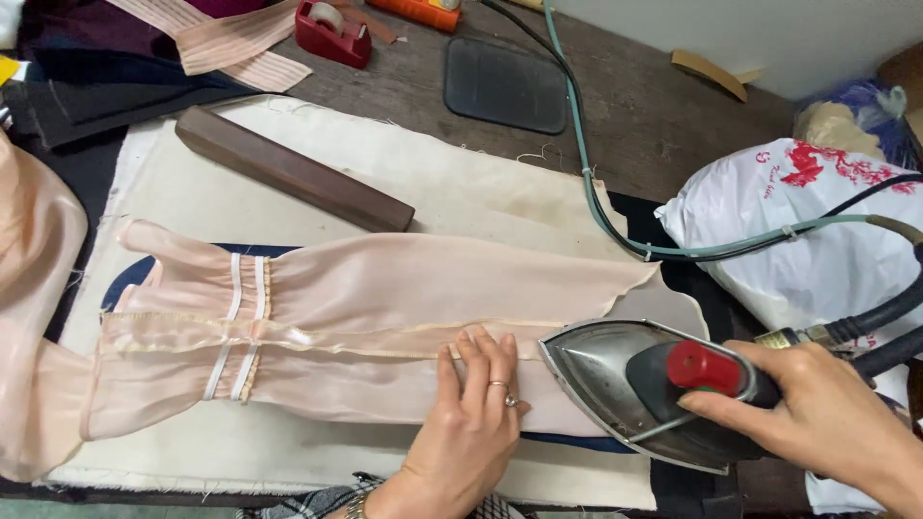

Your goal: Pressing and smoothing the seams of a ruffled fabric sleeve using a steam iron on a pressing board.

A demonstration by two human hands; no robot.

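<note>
Pink sheer garment spread flat along cream pad, seam running lengthwise, two white elastic bands crossing near its left end, more pink cloth bunched off the pad's left edge. Left hand open and flat, fingers together, palm down on the garment by the seam, ring on one finger, pressing cloth rather than gripping it. Right hand closed round the handle of iron, just behind its red knob. Iron sitting on the garment's right end, metal nose aimed left, close beside the left fingertips but apart from them. Dark hoses and green cord leading away from the iron's rear, the cord curving up across the tabletop. Dark wooden block lying slantwise on the pad above the garment, well apart from both hands. Black mat on bare wood beyond the pad. Red tape dispenser near the far edge, beside a striped pink strip and dark folded cloth. White plastic bag with red print at the right, under the cord. Plaid sleeve edge just visible at the bottom.
</note>
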